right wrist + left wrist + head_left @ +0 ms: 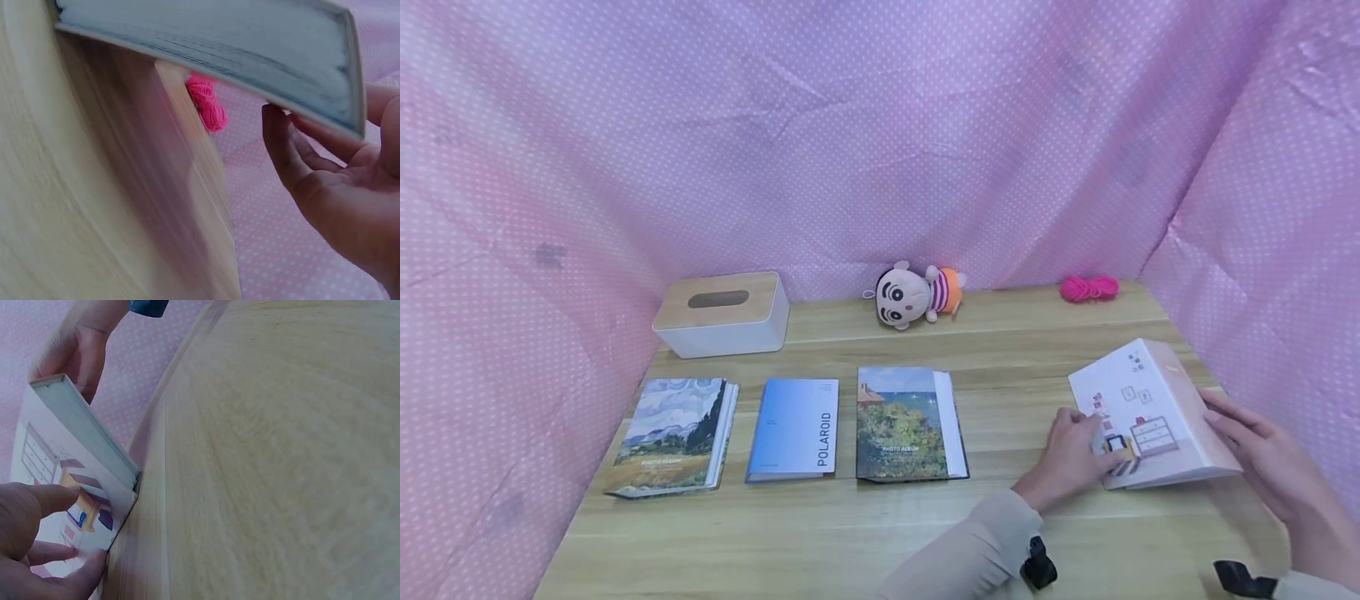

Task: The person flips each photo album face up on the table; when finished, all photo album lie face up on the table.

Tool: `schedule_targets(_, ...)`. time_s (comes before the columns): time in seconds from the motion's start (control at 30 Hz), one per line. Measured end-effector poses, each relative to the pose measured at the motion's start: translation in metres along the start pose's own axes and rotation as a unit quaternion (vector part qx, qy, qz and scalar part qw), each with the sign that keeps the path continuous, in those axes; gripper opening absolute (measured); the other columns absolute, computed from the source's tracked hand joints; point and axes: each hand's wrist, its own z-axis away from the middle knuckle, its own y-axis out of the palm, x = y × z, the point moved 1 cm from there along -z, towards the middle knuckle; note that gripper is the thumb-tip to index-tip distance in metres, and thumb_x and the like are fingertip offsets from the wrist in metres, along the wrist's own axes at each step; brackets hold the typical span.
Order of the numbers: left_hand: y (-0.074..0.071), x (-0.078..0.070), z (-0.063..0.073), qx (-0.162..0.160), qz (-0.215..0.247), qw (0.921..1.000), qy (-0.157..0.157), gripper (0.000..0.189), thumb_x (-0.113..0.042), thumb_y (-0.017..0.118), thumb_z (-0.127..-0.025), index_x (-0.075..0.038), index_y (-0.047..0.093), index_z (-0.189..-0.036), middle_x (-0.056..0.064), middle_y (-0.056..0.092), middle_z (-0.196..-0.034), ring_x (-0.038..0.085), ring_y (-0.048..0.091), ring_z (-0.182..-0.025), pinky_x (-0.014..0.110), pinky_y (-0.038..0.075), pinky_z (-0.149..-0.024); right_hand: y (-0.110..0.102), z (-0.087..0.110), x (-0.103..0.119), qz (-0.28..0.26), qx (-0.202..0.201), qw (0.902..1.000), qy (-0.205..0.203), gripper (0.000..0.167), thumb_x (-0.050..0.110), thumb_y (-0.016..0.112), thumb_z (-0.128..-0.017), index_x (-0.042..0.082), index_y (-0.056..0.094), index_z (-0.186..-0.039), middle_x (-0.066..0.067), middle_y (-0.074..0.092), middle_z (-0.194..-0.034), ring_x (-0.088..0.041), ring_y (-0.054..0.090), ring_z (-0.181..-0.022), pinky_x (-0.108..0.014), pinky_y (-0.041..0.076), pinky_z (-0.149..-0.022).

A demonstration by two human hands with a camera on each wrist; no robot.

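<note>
A thick white-and-pink album (1120, 392), its cover drawn with a dresser and a chair, is tilted at the table's right side. Its left edge is down by the wood and its spine side is raised. My left hand (1067, 458) grips the album's left edge, thumb lying on the cover drawing and fingertips by the lower edge. On the spine side, my right hand (1273, 458) holds the album; in the right wrist view its fingers (278, 134) reach under the raised back cover. The page block (206, 50) faces that camera, pages closed.
Left of the hands lie a landscape photo album (898, 425), a blue Polaroid album (793, 429) and another painted photo album (666, 433). Along the back stand a tissue box (722, 333), a plush doll (910, 296) and pink yarn (1088, 288). Pink dotted cloth (887, 150) surrounds the table.
</note>
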Motion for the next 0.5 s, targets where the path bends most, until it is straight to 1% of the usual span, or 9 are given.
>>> schedule_targets(0.1, 0.001, 0.006, -0.001, 0.005, 0.053, 0.9986, -0.003, 0.059, -0.044, 0.072, -0.082, -0.021, 0.055, -0.133, -0.009, 0.046, -0.112, -0.003, 0.043, -0.094, 0.008, 0.039, -0.076, 0.009, -0.003, 0.005, -0.076, 0.049, 0.9956, -0.024, 0.045, -0.003, 0.032, -0.102, 0.016, 0.054, -0.136, 0.017, 0.055, -0.131, 0.002, 0.059, -0.109, -0.018, 0.053, -0.082)
schedule_targets(0.13, 0.000, 0.008, -0.001, 0.007, 0.067, 0.9977, -0.006, 0.061, -0.043, 0.073, -0.082, -0.022, 0.053, -0.136, -0.009, 0.046, -0.113, -0.003, 0.043, -0.091, 0.008, 0.040, -0.074, 0.012, -0.004, 0.007, -0.093, 0.066, 0.9930, -0.031, 0.046, -0.005, 0.029, -0.101, 0.014, 0.055, -0.135, 0.013, 0.060, -0.127, -0.003, 0.061, -0.109, -0.021, 0.054, -0.082)
schedule_targets(0.2, -0.001, 0.010, -0.001, 0.015, 0.096, 0.9952, -0.015, 0.065, -0.042, 0.073, -0.082, -0.023, 0.050, -0.139, -0.009, 0.046, -0.114, -0.004, 0.044, -0.088, 0.009, 0.041, -0.072, 0.019, -0.007, 0.009, -0.112, 0.093, 0.9885, -0.039, 0.048, -0.007, 0.026, -0.101, 0.012, 0.054, -0.136, 0.007, 0.062, -0.128, -0.008, 0.063, -0.109, -0.025, 0.055, -0.082)
schedule_targets(0.27, -0.004, 0.012, 0.000, 0.025, 0.121, 0.9920, -0.024, 0.067, -0.040, 0.074, -0.082, -0.023, 0.047, -0.140, -0.009, 0.047, -0.114, -0.004, 0.046, -0.087, 0.010, 0.043, -0.072, 0.025, -0.009, 0.010, -0.113, 0.108, 0.9866, -0.049, 0.049, -0.008, 0.024, -0.101, 0.009, 0.051, -0.138, 0.005, 0.061, -0.130, -0.010, 0.063, -0.110, -0.026, 0.055, -0.083)
schedule_targets(0.33, -0.008, 0.012, 0.001, 0.036, 0.142, 0.9887, -0.030, 0.069, -0.039, 0.074, -0.082, -0.024, 0.045, -0.142, -0.010, 0.048, -0.117, -0.004, 0.048, -0.089, 0.012, 0.045, -0.073, 0.030, -0.011, 0.011, -0.102, 0.116, 0.9862, -0.059, 0.049, -0.009, 0.024, -0.100, 0.007, 0.048, -0.140, 0.004, 0.059, -0.132, -0.010, 0.062, -0.112, -0.025, 0.055, -0.085)
schedule_targets(0.4, -0.012, 0.012, 0.002, 0.046, 0.161, 0.9853, -0.032, 0.069, -0.038, 0.073, -0.083, -0.025, 0.043, -0.143, -0.011, 0.048, -0.120, -0.004, 0.051, -0.093, 0.013, 0.046, -0.075, 0.035, -0.013, 0.011, -0.092, 0.126, 0.9854, -0.068, 0.049, -0.010, 0.024, -0.100, 0.004, 0.044, -0.142, 0.003, 0.057, -0.134, -0.010, 0.061, -0.114, -0.025, 0.054, -0.086)
schedule_targets(0.5, -0.019, 0.011, 0.005, 0.054, 0.174, 0.9829, -0.025, 0.067, -0.039, 0.069, -0.086, -0.028, 0.039, -0.145, -0.012, 0.049, -0.125, -0.003, 0.052, -0.099, 0.015, 0.048, -0.080, 0.039, -0.015, 0.011, -0.081, 0.148, 0.9823, -0.081, 0.050, -0.012, 0.021, -0.099, 0.000, 0.039, -0.144, 0.002, 0.054, -0.138, -0.011, 0.058, -0.117, -0.026, 0.054, -0.087)
